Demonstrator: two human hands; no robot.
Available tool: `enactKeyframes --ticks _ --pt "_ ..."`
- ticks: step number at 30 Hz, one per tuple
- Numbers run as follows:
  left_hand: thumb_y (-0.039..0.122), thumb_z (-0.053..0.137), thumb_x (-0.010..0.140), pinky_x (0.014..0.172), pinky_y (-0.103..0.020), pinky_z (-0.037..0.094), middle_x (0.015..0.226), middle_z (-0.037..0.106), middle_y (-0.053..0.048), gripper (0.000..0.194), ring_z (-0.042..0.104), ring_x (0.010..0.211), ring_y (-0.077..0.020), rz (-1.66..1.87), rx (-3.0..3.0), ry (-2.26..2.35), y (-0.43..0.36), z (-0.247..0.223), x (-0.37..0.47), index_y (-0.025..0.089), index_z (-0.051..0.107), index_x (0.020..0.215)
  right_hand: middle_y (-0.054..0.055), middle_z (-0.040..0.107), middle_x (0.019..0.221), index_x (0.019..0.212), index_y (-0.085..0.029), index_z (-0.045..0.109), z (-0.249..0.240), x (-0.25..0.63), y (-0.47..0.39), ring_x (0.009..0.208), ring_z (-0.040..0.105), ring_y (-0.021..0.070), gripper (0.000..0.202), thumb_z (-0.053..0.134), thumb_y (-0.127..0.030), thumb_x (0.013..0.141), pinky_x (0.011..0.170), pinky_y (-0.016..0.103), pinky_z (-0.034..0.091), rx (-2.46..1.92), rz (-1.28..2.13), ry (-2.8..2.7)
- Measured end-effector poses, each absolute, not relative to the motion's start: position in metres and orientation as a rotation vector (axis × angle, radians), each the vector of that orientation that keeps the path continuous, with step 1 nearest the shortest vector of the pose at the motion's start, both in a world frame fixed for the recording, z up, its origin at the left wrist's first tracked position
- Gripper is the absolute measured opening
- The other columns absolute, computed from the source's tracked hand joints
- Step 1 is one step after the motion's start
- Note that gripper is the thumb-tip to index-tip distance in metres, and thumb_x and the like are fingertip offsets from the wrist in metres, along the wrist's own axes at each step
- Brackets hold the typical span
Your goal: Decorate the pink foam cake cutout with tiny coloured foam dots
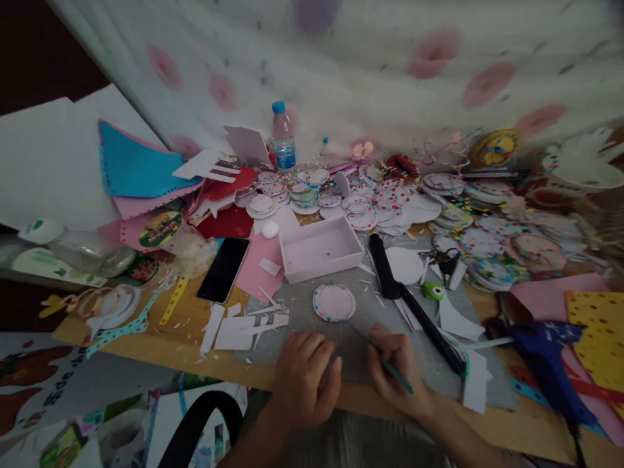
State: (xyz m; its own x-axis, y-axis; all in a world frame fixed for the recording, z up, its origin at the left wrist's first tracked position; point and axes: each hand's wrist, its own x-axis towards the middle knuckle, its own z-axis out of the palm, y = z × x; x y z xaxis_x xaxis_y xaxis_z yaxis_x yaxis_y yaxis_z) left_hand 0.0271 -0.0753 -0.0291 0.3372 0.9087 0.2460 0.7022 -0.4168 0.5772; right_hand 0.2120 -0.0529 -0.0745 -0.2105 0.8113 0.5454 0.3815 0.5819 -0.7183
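My right hand (394, 364) is closed around a slim green-handled tool (396, 374). Its thin dark tip points left toward a small round paper disc (334, 303) with a dotted, coloured rim. The disc lies flat on the grey cutting mat (297, 299), just beyond both hands. My left hand (308, 378) rests near the mat's front edge, fingers loosely bent and thumb apart, with nothing seen in it. A shallow white box (322, 250) sits behind the disc, holding a tiny blue speck. To the right lies a long black hinged tool (414, 305).
A black phone (223, 270) and white paper scraps (234, 333) lie left. Piles of decorated discs (361, 201) and a water bottle (283, 138) line the back. A blue glue gun (550, 370) lies right, near a green cartoon-eyed item (433, 290).
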Motion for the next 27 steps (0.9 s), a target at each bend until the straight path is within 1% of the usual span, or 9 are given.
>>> enactKeyframes --ticks 1,3,6,8,11,13,19,22,27 --pt "0.023 0.043 0.09 0.082 -0.041 0.046 0.097 0.068 -0.015 0.029 0.061 0.09 -0.0259 0.751 2.342 1.388 -0.074 -0.034 0.02 0.011 0.065 0.104 -0.005 0.037 0.069 0.084 -0.025 0.03 -0.075 0.212 -0.052 0.058 0.037 0.0126 0.026 0.043 -0.003 0.083 0.049 0.024 0.032 -1.009 0.563 -1.771" --pt "0.022 0.048 0.086 0.092 -0.046 0.045 0.117 0.063 -0.018 0.036 0.058 0.106 -0.0292 0.668 2.482 1.339 -0.072 -0.042 0.01 0.01 0.061 0.118 -0.005 0.035 0.069 0.083 -0.025 0.03 -0.075 0.211 -0.051 0.057 0.036 0.0124 0.025 0.043 -0.004 0.084 0.047 0.023 0.031 -1.058 0.61 -1.721" --pt "0.025 0.053 0.084 0.102 -0.05 0.039 0.142 0.046 -0.019 0.048 0.045 0.128 -0.0323 0.53 2.554 1.31 -0.069 -0.049 0.005 0.015 0.053 0.132 -0.005 0.035 0.069 0.083 -0.025 0.03 -0.076 0.211 -0.051 0.059 0.037 0.0122 0.024 0.044 -0.005 0.084 0.049 0.023 0.033 -1.081 0.663 -1.707" --pt "0.029 0.055 0.084 0.107 -0.051 0.035 0.151 0.035 -0.016 0.055 0.036 0.137 -0.0325 0.462 2.541 1.301 -0.067 -0.05 0.006 0.02 0.048 0.138 -0.004 0.036 0.069 0.082 -0.025 0.031 -0.076 0.211 -0.05 0.06 0.039 0.0124 0.024 0.044 -0.005 0.084 0.052 0.024 0.036 -1.077 0.691 -1.714" --pt "0.033 0.056 0.084 0.111 -0.051 0.031 0.157 0.026 -0.014 0.058 0.029 0.142 -0.0322 0.385 2.509 1.287 -0.065 -0.051 0.007 0.024 0.045 0.14 -0.004 0.039 0.069 0.083 -0.025 0.031 -0.077 0.212 -0.049 0.061 0.041 0.0131 0.024 0.045 -0.005 0.083 0.054 0.024 0.038 -1.078 0.717 -1.729" --pt "0.035 0.057 0.084 0.112 -0.052 0.03 0.158 0.024 -0.014 0.059 0.028 0.143 -0.0321 0.35 2.504 1.28 -0.063 -0.051 0.007 0.025 0.045 0.141 -0.003 0.04 0.07 0.083 -0.025 0.031 -0.076 0.211 -0.047 0.062 0.042 0.0132 0.025 0.046 -0.005 0.083 0.054 0.024 0.04 -1.077 0.719 -1.744" --pt "0.04 0.056 0.085 0.113 -0.052 0.028 0.157 0.026 -0.014 0.059 0.028 0.143 -0.0311 0.332 2.483 1.292 -0.063 -0.051 0.007 0.026 0.045 0.141 -0.003 0.042 0.071 0.085 -0.025 0.031 -0.072 0.211 -0.045 0.063 0.043 0.0127 0.024 0.044 -0.005 0.084 0.054 0.023 0.041 -1.083 0.755 -1.8" --pt "0.038 0.057 0.084 0.112 -0.053 0.028 0.157 0.026 -0.014 0.06 0.028 0.143 -0.0319 0.324 2.487 1.283 -0.063 -0.051 0.007 0.026 0.045 0.141 -0.002 0.042 0.072 0.086 -0.024 0.032 -0.073 0.211 -0.045 0.064 0.044 0.0128 0.023 0.044 -0.005 0.085 0.056 0.024 0.043 -1.087 0.734 -1.813" --pt "0.036 0.058 0.083 0.112 -0.054 0.029 0.156 0.027 -0.015 0.06 0.03 0.142 -0.0328 0.334 2.492 1.283 -0.062 -0.051 0.007 0.025 0.046 0.14 -0.002 0.043 0.072 0.085 -0.025 0.032 -0.074 0.211 -0.046 0.064 0.045 0.0128 0.023 0.044 -0.004 0.085 0.054 0.024 0.043 -1.101 0.7 -1.825"
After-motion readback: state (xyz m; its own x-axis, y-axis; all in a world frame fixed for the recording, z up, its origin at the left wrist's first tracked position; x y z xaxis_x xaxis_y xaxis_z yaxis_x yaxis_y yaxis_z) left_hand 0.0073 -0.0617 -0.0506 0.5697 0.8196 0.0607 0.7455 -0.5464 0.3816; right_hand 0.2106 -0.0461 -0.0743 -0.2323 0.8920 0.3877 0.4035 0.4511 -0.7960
